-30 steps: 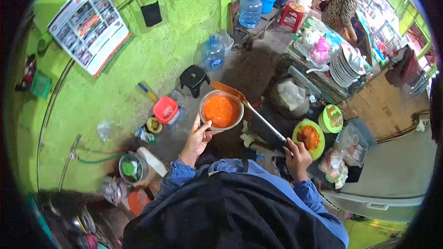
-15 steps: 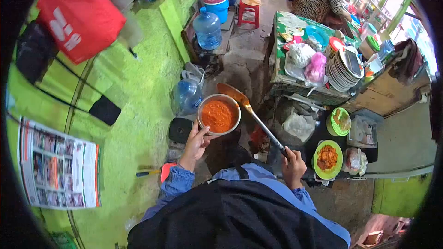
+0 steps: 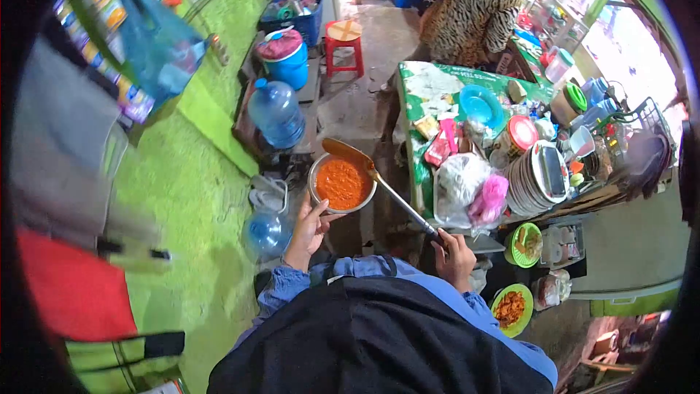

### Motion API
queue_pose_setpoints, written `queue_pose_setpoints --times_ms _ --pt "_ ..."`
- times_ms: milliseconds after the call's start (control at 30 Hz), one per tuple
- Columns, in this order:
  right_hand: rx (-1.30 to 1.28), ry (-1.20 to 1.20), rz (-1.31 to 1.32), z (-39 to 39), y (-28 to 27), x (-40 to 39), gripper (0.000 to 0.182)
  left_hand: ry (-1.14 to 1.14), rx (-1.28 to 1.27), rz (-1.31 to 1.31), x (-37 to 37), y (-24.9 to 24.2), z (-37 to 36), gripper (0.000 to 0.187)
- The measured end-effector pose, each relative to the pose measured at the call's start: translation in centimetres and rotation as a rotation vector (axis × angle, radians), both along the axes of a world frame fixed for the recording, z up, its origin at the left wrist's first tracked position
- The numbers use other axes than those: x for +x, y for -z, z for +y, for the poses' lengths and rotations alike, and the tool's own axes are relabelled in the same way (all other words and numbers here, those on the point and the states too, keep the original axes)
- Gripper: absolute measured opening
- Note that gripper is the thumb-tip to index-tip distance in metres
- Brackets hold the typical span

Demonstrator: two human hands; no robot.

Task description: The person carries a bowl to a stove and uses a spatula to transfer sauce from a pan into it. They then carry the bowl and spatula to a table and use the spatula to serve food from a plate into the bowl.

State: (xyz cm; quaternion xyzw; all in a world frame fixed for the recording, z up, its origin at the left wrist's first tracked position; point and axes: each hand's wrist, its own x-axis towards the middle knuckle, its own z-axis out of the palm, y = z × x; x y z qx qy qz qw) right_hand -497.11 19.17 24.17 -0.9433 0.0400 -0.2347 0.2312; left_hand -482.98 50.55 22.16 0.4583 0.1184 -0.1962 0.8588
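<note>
Metal bowl (image 3: 313,181) of orange-red sauce (image 3: 343,184) is resting near the frame's centre in the left hand (image 3: 309,230), whose thumb is pinching the rim. Lower right of it, the right hand (image 3: 456,258) is gripping a long spatula (image 3: 401,201), its blade overlapping the bowl's upper edge; stacked plates (image 3: 526,188) are standing on the worktop (image 3: 418,152) at centre right.

The left hand (image 3: 309,233) holds a bowl (image 3: 312,185) of red sauce (image 3: 343,184). The right hand (image 3: 455,259) grips a spatula (image 3: 394,196), its blade by the rim. Another person (image 3: 470,11) stands beside a table (image 3: 424,82).
</note>
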Motion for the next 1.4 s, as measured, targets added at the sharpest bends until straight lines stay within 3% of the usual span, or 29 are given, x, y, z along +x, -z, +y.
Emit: queue_pose_setpoints --times_ms 133,333,567,700,1133,1333,1400 --pt "-0.005 0.061 0.003 0.0 -0.1 5.3 0.038 0.064 0.019 0.043 8.2 1.1 -0.5 0.066" --pt "0.049 0.314 0.017 1.9 2.8 19.6 0.038 0.313 0.033 0.078 29.1 4.0 -3.9 0.067" --pt "0.068 0.569 0.091 2.7 5.3 32.0 0.036 0.678 0.066 0.068 48.5 6.8 -10.2 0.073" --pt "0.079 0.754 0.127 1.8 5.3 39.2 0.035 0.893 0.099 0.067 59.8 8.8 -17.5 0.075" --pt "0.030 1.068 0.228 -8.1 7.9 54.6 0.029 1.171 -0.019 0.162 76.6 17.4 -38.9 0.075" --pt "0.081 1.222 0.153 -8.9 8.3 60.4 0.027 1.350 0.068 0.136 81.6 16.1 -44.7 0.076" --pt "0.042 1.377 0.127 -7.9 8.5 65.1 0.025 1.466 0.112 0.167 84.9 16.8 -48.5 0.075"
